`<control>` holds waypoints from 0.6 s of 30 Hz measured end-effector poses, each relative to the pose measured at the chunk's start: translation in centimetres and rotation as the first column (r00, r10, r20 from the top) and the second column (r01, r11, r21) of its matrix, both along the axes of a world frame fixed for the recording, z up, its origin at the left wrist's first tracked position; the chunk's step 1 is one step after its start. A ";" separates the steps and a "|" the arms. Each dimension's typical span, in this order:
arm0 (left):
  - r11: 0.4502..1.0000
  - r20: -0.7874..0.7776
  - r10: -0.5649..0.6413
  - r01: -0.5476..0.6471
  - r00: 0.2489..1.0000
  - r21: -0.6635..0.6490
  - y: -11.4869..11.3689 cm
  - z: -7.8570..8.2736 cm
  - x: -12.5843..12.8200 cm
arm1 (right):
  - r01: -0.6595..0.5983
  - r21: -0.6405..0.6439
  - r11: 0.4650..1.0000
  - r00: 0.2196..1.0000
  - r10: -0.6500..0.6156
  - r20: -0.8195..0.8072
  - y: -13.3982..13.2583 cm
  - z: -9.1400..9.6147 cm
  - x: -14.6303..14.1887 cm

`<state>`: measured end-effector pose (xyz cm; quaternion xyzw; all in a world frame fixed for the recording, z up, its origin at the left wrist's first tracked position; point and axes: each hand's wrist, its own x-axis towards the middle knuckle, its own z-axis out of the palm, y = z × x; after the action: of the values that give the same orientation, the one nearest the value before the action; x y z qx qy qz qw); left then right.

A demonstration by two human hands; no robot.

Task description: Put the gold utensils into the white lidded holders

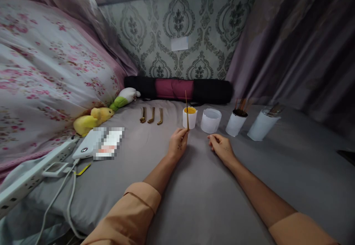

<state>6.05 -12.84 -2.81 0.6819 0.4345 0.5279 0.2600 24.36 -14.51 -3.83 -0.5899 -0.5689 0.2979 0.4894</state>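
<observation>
My left hand [178, 141] rests on the grey bedsheet and pinches a thin brown stick [186, 108] that stands upright in front of a white cup with yellow contents [189, 117]. My right hand [221, 147] lies on the sheet just right of it, fingers loosely curled, nothing visible in it. Nearest to it is an empty white cup [210, 120]. Further right stand a white cup holding brown sticks [235, 122] and a tilted white cup with sticks [262, 124].
Three bent golden straws [151, 115] lie on the sheet at the left of the cups. A black and maroon bolster [177, 88] lies against the wall. Yellow plush toys [93, 119], a power strip [30, 174] and cables sit at the left.
</observation>
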 end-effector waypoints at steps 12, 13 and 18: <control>0.990 -0.230 -0.013 0.045 0.973 0.135 -0.2 -0.5 0.1 | -0.046 0.021 0.999 0.994 0.047 -0.096 -0.5 0.9 -0.5; 0.988 -0.259 -0.012 0.051 0.966 0.147 -0.3 -0.5 0.1 | -0.049 0.026 0.998 0.993 0.051 -0.103 -0.5 0.9 -0.6; 0.971 -0.453 0.035 0.077 0.891 0.226 -0.5 -0.2 0.1 | -0.065 0.043 0.997 0.989 0.070 -0.126 -0.7 1.3 -0.7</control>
<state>6.10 -13.29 -3.04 0.8170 0.4093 0.3993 0.0737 23.65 -15.16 -2.48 -0.5403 -0.5618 0.3403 0.5259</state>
